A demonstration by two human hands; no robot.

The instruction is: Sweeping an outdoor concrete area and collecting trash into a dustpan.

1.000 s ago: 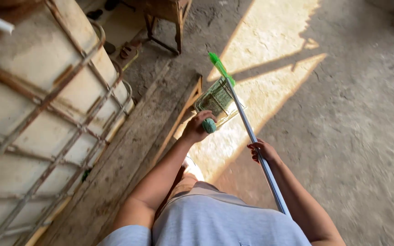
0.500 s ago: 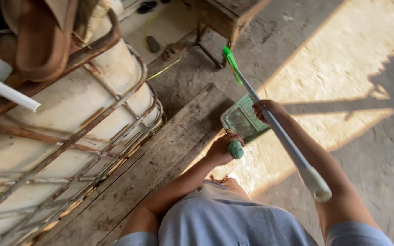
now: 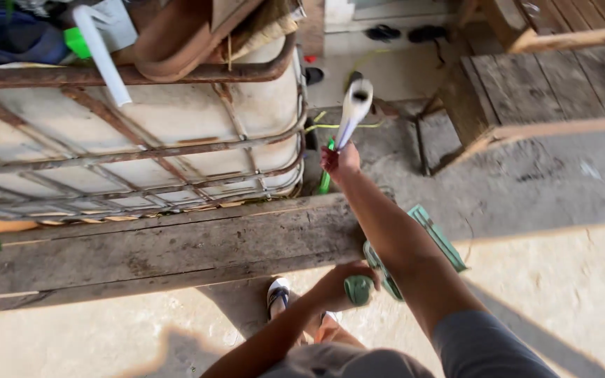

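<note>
My right hand grips a long pale broom pole whose capped end points up toward the camera. A green part of the broom shows just below that hand, beside the tank. My left hand is closed on the round green handle of a green dustpan. The dustpan hangs low over the concrete floor, partly hidden behind my right forearm. My foot in a white sandal stands by the plank.
A big white tank in a rusty metal cage fills the upper left, with a white pipe and clutter on top. A weathered wooden plank lies along its base. A wooden platform stands upper right, and dark sandals lie beyond.
The view has swung toward the tank. My right hand has moved out over the plank, and the pole now points up at the camera. My left hand still holds the dustpan low.
</note>
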